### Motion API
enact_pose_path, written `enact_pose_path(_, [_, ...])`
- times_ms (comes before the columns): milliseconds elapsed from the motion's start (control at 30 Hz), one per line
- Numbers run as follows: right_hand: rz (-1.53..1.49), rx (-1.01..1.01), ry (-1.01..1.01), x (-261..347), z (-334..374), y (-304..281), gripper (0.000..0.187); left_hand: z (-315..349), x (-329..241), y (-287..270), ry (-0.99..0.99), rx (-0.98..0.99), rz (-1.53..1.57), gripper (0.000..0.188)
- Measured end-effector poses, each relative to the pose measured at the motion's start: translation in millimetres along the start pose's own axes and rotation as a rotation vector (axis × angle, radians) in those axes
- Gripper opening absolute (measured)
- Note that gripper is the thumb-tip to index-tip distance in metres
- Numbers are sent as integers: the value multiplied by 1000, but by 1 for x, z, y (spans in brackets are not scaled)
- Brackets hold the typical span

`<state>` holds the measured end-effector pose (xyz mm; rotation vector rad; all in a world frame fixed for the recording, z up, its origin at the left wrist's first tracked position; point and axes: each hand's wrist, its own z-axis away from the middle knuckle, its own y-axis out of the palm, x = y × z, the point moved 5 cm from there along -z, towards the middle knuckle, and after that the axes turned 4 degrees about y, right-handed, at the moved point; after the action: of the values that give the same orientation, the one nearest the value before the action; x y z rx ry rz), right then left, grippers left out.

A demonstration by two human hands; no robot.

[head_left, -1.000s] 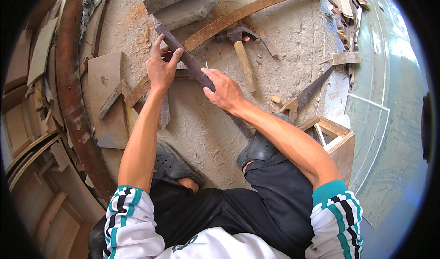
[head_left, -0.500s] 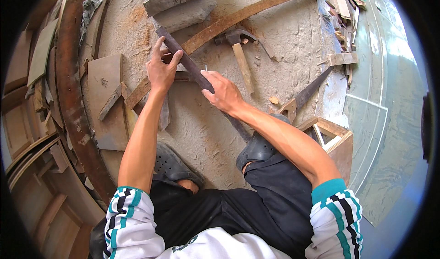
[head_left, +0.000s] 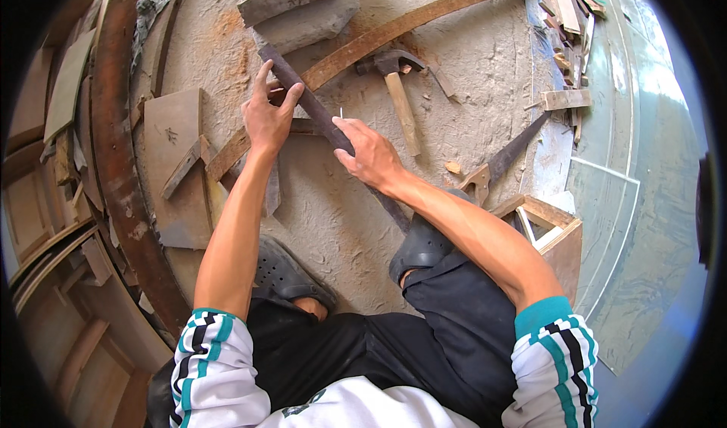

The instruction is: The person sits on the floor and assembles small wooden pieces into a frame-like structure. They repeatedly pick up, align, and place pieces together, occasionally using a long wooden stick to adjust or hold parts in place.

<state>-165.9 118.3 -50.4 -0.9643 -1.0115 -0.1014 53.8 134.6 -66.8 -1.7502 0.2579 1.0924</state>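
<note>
A long, dark wooden strip [head_left: 315,112] slants from the grey blocks down to my right shoe. My left hand [head_left: 266,121] is at its upper part, forefinger and thumb spread along the near edge; its other fingers are partly hidden. Lower down, my right hand [head_left: 369,154] grips the strip, thumb and forefinger bent over it. By that forefinger's tip stands a thin pale sliver [head_left: 341,112], too small to identify. Beneath the strip crosses a curved brown wooden piece [head_left: 409,21]. A claw hammer [head_left: 401,110] lies on the ground beyond my right hand.
Stacked grey blocks [head_left: 299,12] stand at the far end. A handsaw [head_left: 507,155] and an open wooden box frame [head_left: 549,220] lie to the right, near glass sheets [head_left: 644,201]. At left are a plywood board [head_left: 178,208], a long rusty beam [head_left: 125,148] and wooden panels [head_left: 72,87].
</note>
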Motion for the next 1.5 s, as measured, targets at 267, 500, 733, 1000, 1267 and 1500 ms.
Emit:
enact_pose_path(267, [-30, -150, -8, 3, -18, -20, 33, 0, -5, 0, -33, 13, 91, 72])
enact_pose_path(500, [-164, -111, 168, 7, -69, -35, 22, 0, -5, 1, -6, 2, 120, 73])
enact_pose_path(733, [-64, -131, 233, 21, -98, -26, 22, -3, 0, 2, 13, 46, 115, 73])
enact_pose_path(1000, [-4, -121, 211, 29, -105, -20, 24, -3, -6, 1, 16, 10, 144, 73])
enact_pose_path(1267, [75, -129, 104, 38, -104, -19, 19, -3, -7, -2, -7, 13, 123, 72])
enact_pose_path(1500, [131, -132, 90, 36, -106, -13, 22, -3, -3, 1, -10, 14, 80, 74])
